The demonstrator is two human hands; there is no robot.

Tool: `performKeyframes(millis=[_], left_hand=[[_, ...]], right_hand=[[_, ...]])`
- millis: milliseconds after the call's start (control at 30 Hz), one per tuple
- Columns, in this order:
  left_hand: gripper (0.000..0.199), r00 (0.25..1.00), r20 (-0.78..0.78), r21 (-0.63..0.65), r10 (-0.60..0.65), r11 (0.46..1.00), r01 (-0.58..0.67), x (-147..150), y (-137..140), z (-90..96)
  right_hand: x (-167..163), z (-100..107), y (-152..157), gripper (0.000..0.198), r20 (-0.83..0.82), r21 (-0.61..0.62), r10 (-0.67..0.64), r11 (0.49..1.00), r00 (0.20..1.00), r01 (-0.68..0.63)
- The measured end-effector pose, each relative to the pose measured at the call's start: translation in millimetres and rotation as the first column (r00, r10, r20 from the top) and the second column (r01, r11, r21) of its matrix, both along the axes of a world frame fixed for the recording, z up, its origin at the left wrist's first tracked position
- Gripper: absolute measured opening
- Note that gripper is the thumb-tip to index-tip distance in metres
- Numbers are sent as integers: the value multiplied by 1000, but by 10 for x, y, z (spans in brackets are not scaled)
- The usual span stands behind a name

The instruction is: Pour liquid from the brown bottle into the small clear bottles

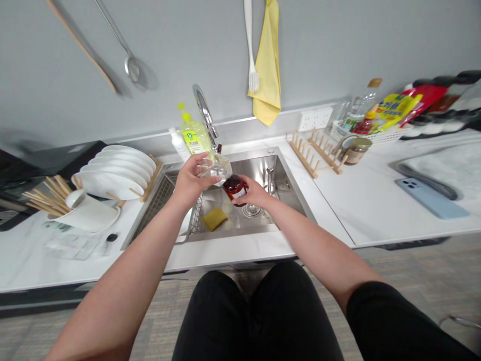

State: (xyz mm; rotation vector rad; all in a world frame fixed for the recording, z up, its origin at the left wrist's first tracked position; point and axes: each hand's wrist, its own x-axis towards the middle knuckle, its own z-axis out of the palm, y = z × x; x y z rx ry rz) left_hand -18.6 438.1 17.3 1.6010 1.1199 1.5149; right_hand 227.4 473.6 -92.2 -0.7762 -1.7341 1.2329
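Over the sink, my left hand is closed on a clear, faceted container, tilted toward the right. Just below and right of it, my right hand grips a dark amber jar with a pale label. The container and the jar are close together; whether they touch I cannot tell. Beneath them a yellow sponge lies on the basin floor, left of the drain. The chrome faucet rises behind my left hand, and I cannot make out any running water.
A yellow-capped soap bottle stands behind the sink. To the left are white plates in a rack and a white holder of chopsticks. On the right are a wooden rack, a lidded jar and a blue phone.
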Motion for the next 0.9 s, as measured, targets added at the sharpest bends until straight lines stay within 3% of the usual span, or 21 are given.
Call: performKeyframes(millis=[333,900], left_hand=[[87,998,-60,24,8,1000,-6,76,1,146],[85,987,-162,27,0,1000,4,114,1,305]], right_hand=[[8,10,-5,101,-37,54,-23,998,999,25],[-6,26,-21,99,-43,7,-58,998,997,58]])
